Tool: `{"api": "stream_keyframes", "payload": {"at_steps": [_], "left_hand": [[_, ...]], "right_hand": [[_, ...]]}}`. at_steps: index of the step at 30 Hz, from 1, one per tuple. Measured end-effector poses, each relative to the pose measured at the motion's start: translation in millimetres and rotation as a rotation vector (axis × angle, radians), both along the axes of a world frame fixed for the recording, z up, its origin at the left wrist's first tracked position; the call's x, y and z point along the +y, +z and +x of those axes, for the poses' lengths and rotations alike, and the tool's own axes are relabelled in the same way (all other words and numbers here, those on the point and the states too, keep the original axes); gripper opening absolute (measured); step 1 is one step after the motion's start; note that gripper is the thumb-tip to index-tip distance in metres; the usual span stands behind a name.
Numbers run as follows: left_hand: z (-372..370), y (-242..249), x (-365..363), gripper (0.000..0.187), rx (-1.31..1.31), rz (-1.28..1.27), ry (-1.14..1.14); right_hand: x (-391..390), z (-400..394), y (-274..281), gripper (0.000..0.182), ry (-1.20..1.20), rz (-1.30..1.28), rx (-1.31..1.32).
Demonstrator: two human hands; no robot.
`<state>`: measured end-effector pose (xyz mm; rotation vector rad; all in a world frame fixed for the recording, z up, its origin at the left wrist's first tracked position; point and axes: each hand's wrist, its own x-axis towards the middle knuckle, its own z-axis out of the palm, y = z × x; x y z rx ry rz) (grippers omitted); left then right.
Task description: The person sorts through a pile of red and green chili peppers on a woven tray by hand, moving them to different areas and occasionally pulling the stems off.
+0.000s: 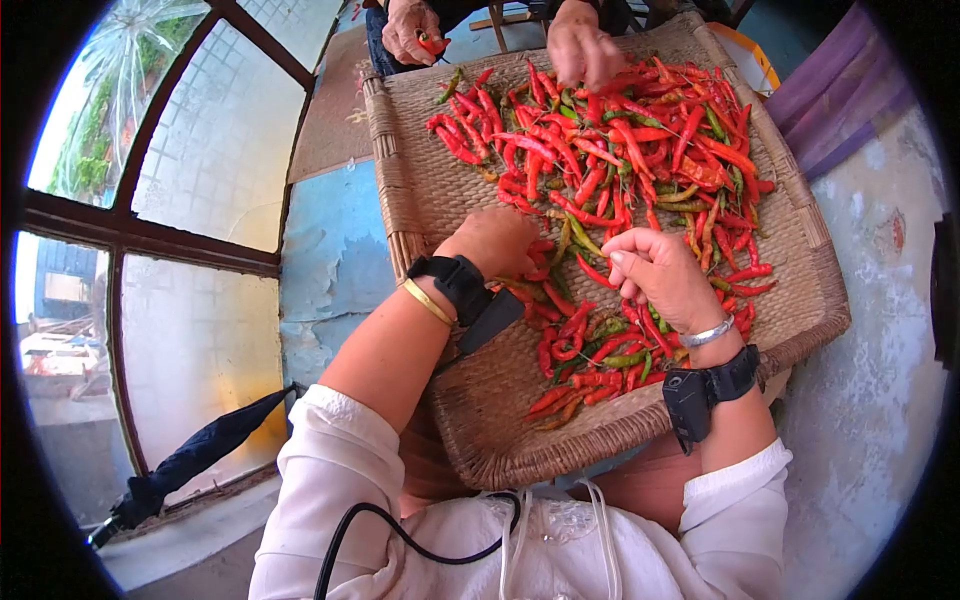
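Red peppers (684, 135): while 2 bare hands were over them, they lay in 1 big loose pile and 1 smaller cluster nearer the wearer, a few green peppers (583, 236) mixed in.
Woven tray (432, 190): held all the peppers, sat in front of the wearer.
Left hand (490, 243): back up, fingers curled down at the cluster's left edge; grip hidden, couldn't tell.
Right hand (665, 280): thumb and forefinger pressed together at 1 green pepper's end; couldn't tell if it was gripped.
Left wrist: gold bangle (427, 300), black strap (461, 286).
Right wrist: silver bracelet (708, 333), black device (690, 402).
Other person: 1 hand (410, 30) held a red pepper (433, 45) by the far rim, 1 hand (583, 50) reached over the pile.
Folded umbrella (205, 440): leaned near the window (200, 350), left side.
Purple cloth (840, 90): hung at far right.
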<state>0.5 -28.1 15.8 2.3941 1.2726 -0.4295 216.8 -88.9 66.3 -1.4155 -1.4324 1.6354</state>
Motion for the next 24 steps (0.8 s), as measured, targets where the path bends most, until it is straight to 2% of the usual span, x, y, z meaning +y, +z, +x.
{"api": "stream_keyframes", "payload": {"at_steps": [4, 6, 9, 12, 15, 18, 20, 22, 24], "left_hand": [[0.6, 7.1, -5.3, 0.036, -0.012, -0.03, 0.041], [0.8, 4.7, -3.9, 0.034, 0.009, -0.025, -0.018], [6.7, 7.1, -1.5, 0.028, 0.027, -0.043, 0.014], [6.4, 2.2, 1.5, 0.021, 0.07, 0.05, -0.021], [2.4, 0.5, 1.8, 0.018, -0.097, 0.046, -0.024], [4.2, 4.1, -1.5, 0.023, -0.074, 0.037, 0.095], [6.4, 1.4, -2.8, 0.026, -0.059, 0.064, 0.068], [7.6, 4.9, -4.4, 0.014, -0.021, 0.178, 0.115], [1.5, 1.6, -4.3, 0.013, -0.003, 0.211, 0.111]], "right_hand": [[0.2, -1.4, -3.3, 0.018, 0.001, -0.008, -0.003], [-0.3, -1.3, -4.3, 0.017, 0.008, -0.013, -0.002], [-0.7, 0.2, -7.6, 0.015, -0.03, -0.051, 0.051], [1.0, -1.5, -7.6, 0.015, -0.006, -0.038, -0.04], [-1.7, 1.3, -6.1, 0.015, -0.03, -0.043, 0.017], [2.0, -3.4, -4.2, 0.016, -0.006, -0.042, 0.014], [0.3, -2.0, -3.0, 0.016, -0.016, -0.052, -0.015], [0.7, -2.1, -5.4, 0.016, -0.009, -0.043, 0.012], [-0.2, -5.3, -4.3, 0.016, 0.001, -0.02, -0.022]]}}
